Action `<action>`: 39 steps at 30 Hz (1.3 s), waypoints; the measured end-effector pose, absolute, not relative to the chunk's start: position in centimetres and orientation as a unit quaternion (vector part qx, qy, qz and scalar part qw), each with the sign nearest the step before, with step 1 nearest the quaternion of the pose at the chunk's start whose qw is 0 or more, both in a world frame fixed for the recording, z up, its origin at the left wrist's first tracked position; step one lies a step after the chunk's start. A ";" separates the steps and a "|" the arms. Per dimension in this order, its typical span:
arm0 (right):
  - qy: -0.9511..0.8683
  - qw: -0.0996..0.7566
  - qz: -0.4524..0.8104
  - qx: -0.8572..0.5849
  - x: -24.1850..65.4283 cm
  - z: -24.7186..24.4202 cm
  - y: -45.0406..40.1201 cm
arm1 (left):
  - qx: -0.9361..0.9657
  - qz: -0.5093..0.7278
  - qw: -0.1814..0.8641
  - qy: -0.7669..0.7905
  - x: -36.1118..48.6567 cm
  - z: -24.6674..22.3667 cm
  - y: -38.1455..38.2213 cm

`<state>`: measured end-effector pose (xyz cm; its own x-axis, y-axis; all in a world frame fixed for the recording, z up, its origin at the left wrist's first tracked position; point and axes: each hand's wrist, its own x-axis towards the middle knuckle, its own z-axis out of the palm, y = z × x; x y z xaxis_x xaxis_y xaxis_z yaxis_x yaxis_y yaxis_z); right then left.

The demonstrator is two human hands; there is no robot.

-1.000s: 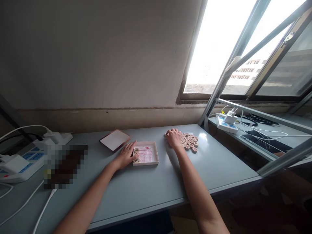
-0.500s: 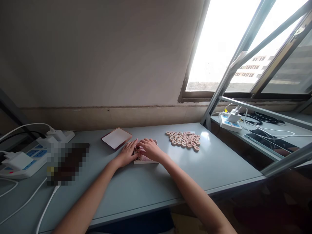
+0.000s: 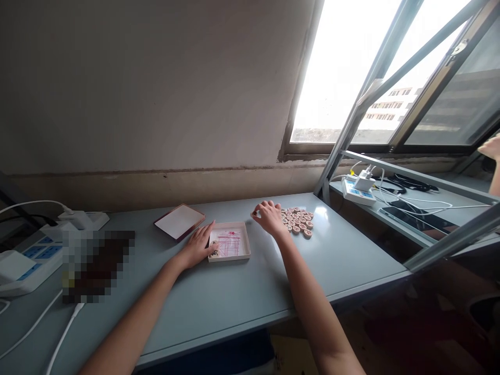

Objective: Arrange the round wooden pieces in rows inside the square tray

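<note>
Wooden game pieces [image 3: 297, 222]: round, tan discs with dark markings, laid flat in a tight cluster on the grey counter [image 3: 242, 291], right of frame centre.

Right hand [image 3: 269, 217]: at the left edge of the cluster, palm down, fingers curled; its fingertips pinch one small disc [image 3: 254, 213] at the left side of the hand.

White tray [image 3: 229, 242]: shallow, rectangular, just left of the cluster at frame centre; pink line print shows on its floor, and a few pieces [image 3: 214, 249] lie along its left side.

Left hand [image 3: 198, 244]: flat and open, fingers extended, resting on the counter against the tray's left rim, fingertips touching the pieces there; it grips nothing.

Lid [image 3: 178, 221]: flat, white inside with a dark red edge, lying on the counter above and left of the tray, apart from it.

Power strips [image 3: 27, 255]: white and blue, with plugs and white cables, at the left edge of the frame.

Blurred dark patch [image 3: 97, 263]: lower left, contents cannot be told.

Second counter [image 3: 437, 200]: right of frame, behind a metal frame [image 3: 390, 112]; carries another power strip [image 3: 354, 190], cables and a dark flat device [image 3: 410, 219].

Window [image 3: 351, 67]: upper right, bright.

Another person's hand [image 3: 491, 148]: far right edge, partly cut off.
</note>
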<state>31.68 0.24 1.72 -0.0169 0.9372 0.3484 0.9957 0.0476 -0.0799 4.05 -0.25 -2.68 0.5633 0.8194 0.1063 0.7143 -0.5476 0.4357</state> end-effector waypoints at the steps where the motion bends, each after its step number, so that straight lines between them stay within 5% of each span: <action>1: -0.697 0.142 -0.102 -0.696 32.3 1.5 0.3 | 0.865 0.146 0.177 0.446 4.1 -2.6 -0.3; 13: -0.722 0.121 -0.096 -0.675 33.4 0.4 0.9 | 0.860 0.143 0.186 0.453 4.1 -2.4 -0.4; 17: -0.719 0.184 -0.032 -0.670 32.3 1.3 0.5 | 0.866 0.151 0.175 0.443 4.0 -2.6 -0.3; 20: -0.785 0.248 0.036 -0.567 29.3 2.1 -0.3 | 0.867 0.141 0.175 0.445 4.0 -2.7 -0.3; 25: -0.904 0.147 0.104 -0.387 23.8 2.0 -2.5 | 0.868 0.153 0.166 0.443 4.1 -3.0 -0.2; 39: -0.851 0.229 0.083 -0.466 27.4 2.4 -0.9 | 0.870 0.148 0.166 0.440 3.9 -2.9 -0.2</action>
